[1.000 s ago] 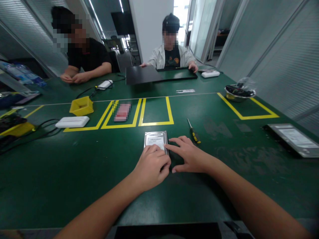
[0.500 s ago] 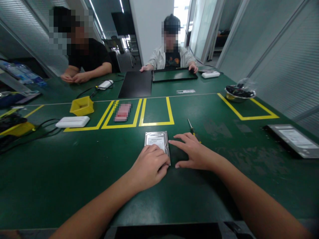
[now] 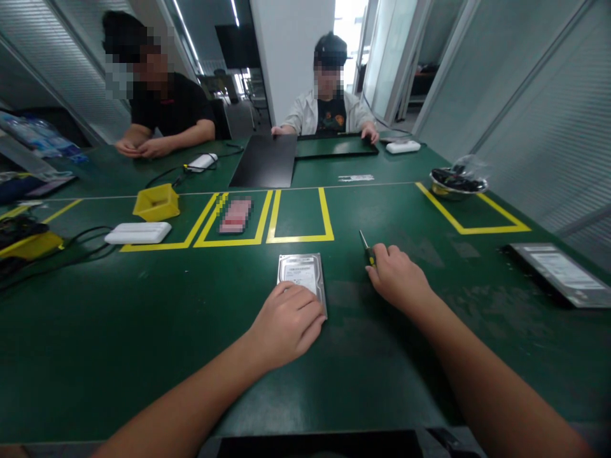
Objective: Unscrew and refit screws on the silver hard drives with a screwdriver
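A silver hard drive (image 3: 301, 270) lies flat on the green table, its white label facing up. My left hand (image 3: 291, 321) rests over its near part, with curled fingers gripping it at the right edge; that part of the drive is covered. To the right, my right hand (image 3: 398, 273) is closed round the handle of a screwdriver (image 3: 365, 243). The screwdriver's thin metal shaft points away from me and slightly left, and most of its black and yellow handle is hidden in my fingers.
Farther right lies a larger drive (image 3: 566, 273). Yellow tape outlines (image 3: 300, 239) mark the table beyond my hands. At left are a yellow bin (image 3: 156, 202) and a white power strip (image 3: 138, 233); a metal bowl (image 3: 458, 184) stands at right. Two people sit opposite, one holding a dark panel (image 3: 265, 160).
My right hand has moved right, away from the drive, and its spread fingers have closed on the screwdriver. My left hand stays on the hard drive.
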`<state>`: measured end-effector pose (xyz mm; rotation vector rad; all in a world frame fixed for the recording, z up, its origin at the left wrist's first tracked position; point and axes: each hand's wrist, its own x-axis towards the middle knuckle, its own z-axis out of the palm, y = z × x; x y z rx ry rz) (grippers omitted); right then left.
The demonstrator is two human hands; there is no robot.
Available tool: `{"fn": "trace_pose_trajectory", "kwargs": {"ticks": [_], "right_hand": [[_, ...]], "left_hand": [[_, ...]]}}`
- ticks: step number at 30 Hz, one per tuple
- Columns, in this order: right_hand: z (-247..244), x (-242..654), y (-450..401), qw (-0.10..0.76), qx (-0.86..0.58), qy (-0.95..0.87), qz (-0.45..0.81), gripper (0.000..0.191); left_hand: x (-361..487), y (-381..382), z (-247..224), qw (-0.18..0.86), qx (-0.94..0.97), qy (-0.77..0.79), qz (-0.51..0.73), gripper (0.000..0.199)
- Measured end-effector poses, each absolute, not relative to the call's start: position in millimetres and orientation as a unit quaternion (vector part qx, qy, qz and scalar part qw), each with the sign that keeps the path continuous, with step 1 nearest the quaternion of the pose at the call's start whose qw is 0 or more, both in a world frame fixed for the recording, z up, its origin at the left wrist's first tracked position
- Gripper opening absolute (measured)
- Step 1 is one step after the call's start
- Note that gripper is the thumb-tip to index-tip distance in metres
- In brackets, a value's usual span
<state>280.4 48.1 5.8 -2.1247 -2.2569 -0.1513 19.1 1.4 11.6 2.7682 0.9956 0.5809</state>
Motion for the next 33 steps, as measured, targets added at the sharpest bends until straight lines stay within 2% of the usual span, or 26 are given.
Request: {"fn": "trace_pose_trajectory", "kwargs": {"ticks": [5, 9, 11, 14, 19, 22, 25, 33], "right_hand": [[4.5, 275.3, 47.9, 0.009, -0.687, -0.727, -0.011, 0.026], [8.0, 277.7, 51.1, 0.055, -0.688, -0.723, -0.028, 0.022], [11.9, 281.6, 53.0, 0.129, -0.681, -0.72, -0.034, 0.019], [20.7, 286.8, 53.1, 0.284, -0.664, -0.692, -0.011, 0.018], [35.7, 284.6, 45.2, 0.542, -0.594, -0.578, 0.138, 0.025], [39.7, 277.8, 38.9, 0.635, -0.504, -0.545, 0.215, 0.023], [40.1, 270.5, 32.4, 0.66, -0.445, -0.532, 0.289, 0.021], [34.1, 259.7, 17.3, 0.584, -0.42, -0.596, 0.356, 0.018]], "left_hand": [[11.4, 3.3, 6.1, 0.082, 0.927, 0.297, 0.212, 0.018], [7.9, 3.6, 3.4, 0.09, 0.928, 0.296, 0.208, 0.017], [6.1, 4.1, 2.5, 0.092, 0.928, 0.294, 0.21, 0.018], [2.4, 5.2, 1.9, 0.087, 0.929, 0.289, 0.213, 0.018], [-3.8, 7.8, 1.6, 0.066, 0.938, 0.273, 0.203, 0.02], [-6.1, 9.3, 0.6, 0.051, 0.941, 0.258, 0.211, 0.02], [-8.0, 10.1, -1.5, 0.043, 0.943, 0.246, 0.219, 0.019], [-9.7, 12.1, -6.7, 0.046, 0.944, 0.232, 0.228, 0.018]]}}
